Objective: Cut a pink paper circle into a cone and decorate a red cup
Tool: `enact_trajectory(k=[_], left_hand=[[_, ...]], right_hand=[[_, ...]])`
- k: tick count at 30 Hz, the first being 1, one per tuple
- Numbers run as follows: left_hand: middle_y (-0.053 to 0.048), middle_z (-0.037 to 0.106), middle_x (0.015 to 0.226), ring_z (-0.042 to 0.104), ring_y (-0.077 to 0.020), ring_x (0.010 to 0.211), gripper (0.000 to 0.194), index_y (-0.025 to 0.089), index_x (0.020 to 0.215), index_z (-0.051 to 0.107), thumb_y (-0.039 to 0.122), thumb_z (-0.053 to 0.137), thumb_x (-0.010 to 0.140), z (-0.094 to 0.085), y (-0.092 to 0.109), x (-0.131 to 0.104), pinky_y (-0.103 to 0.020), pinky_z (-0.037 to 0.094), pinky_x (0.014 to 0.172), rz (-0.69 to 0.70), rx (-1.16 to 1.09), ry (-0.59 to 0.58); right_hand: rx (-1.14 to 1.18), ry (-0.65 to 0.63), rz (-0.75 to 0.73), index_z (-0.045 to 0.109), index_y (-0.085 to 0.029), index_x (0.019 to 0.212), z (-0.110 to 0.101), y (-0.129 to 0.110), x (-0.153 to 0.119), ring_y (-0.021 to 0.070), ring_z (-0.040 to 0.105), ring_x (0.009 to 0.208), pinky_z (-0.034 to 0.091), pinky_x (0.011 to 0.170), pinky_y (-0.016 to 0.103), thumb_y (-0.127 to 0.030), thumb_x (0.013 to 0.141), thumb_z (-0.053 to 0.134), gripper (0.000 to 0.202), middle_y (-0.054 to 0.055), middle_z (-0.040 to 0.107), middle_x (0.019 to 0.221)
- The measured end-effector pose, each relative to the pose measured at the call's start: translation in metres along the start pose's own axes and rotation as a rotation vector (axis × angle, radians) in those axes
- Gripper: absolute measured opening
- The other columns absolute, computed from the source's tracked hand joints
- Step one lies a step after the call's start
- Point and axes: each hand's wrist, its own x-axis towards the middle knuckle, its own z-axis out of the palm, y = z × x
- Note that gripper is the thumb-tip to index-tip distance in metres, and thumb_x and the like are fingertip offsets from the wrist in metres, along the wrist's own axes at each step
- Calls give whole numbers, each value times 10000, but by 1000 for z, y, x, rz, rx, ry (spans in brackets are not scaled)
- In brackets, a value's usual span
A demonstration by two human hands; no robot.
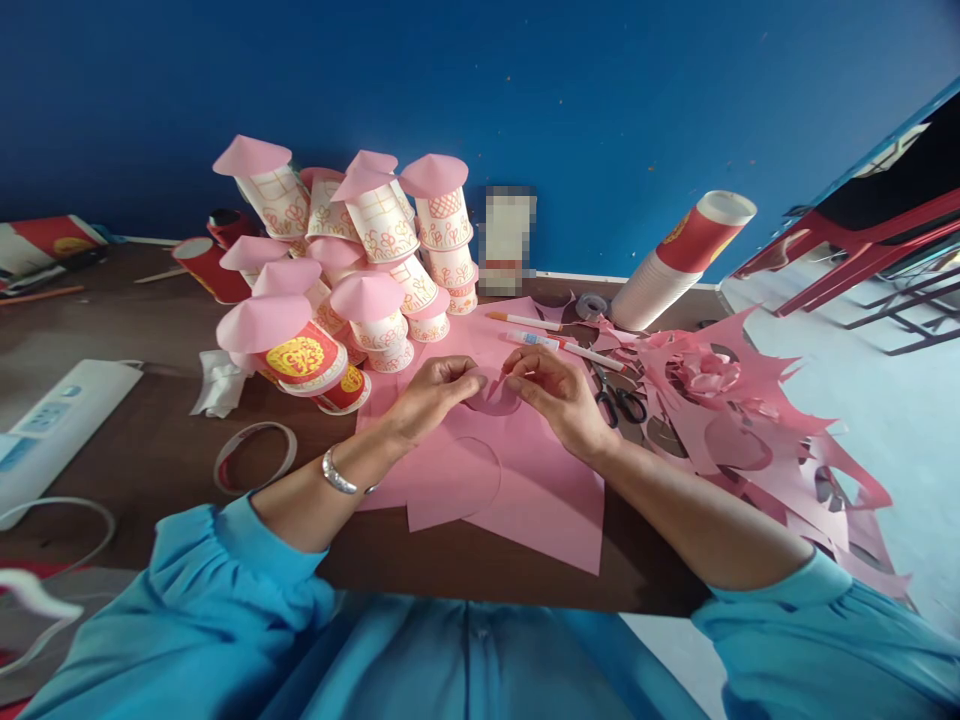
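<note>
Between my two hands is a piece of pink paper point(495, 400), cut round and partly curled. My left hand point(444, 390) pinches its left edge between thumb and fingers. At the opposite edge, the fingertips of my right hand point(553, 390) are closed on the same piece. Part of the paper is hidden behind my fingers. Below it lie flat pink sheets point(540, 490), one bearing a drawn circle outline point(457, 480). Just beyond my right hand rest a glue stick point(534, 340) and black scissors point(621, 400).
Stacked paper cups with pink cone tops point(367, 300) stand at the back left. A leaning stack of cups point(675, 260) is at the back right, above pink paper scraps point(742, 430). A tape roll point(256, 432) and a white power strip point(67, 430) lie at left.
</note>
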Motion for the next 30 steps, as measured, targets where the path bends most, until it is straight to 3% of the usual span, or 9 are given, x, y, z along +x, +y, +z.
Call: enact_trajectory(k=[4, 8, 16, 30], left_hand=[[48, 360, 647, 299, -120, 639, 365, 211, 634, 437, 438, 652, 824, 0, 0, -1, -300, 257, 627, 37, 1, -60], [40, 375, 668, 304, -127, 655, 385, 211, 652, 451, 475, 658, 840, 0, 2, -1, -300, 275, 638, 55, -5, -95], [38, 379, 679, 310, -128, 665, 376, 208, 660, 456, 458, 660, 853, 0, -1, -1, -298, 277, 646, 44, -2, -98], [39, 423, 691, 345, -124, 680, 367, 191, 678, 524, 456, 694, 868, -2, -3, -1, -290, 299, 664, 37, -30, -125]], right_hand=[[137, -32, 186, 648, -204, 781, 1, 4, 2, 181, 582, 848, 486, 738, 314, -563, 793, 805, 392, 45, 663, 925], [203, -47, 265, 650, -195, 774, 1, 5, 2, 152, 528, 746, 431, 686, 297, -557, 760, 829, 404, 5, 622, 787], [256, -28, 263, 646, -192, 760, 3, 4, 2, 121, 486, 673, 389, 644, 280, -518, 751, 850, 385, -27, 586, 720], [397, -5, 286, 626, -216, 993, 4, 10, 1, 144, 621, 751, 456, 697, 291, -480, 703, 927, 494, -26, 655, 806]])
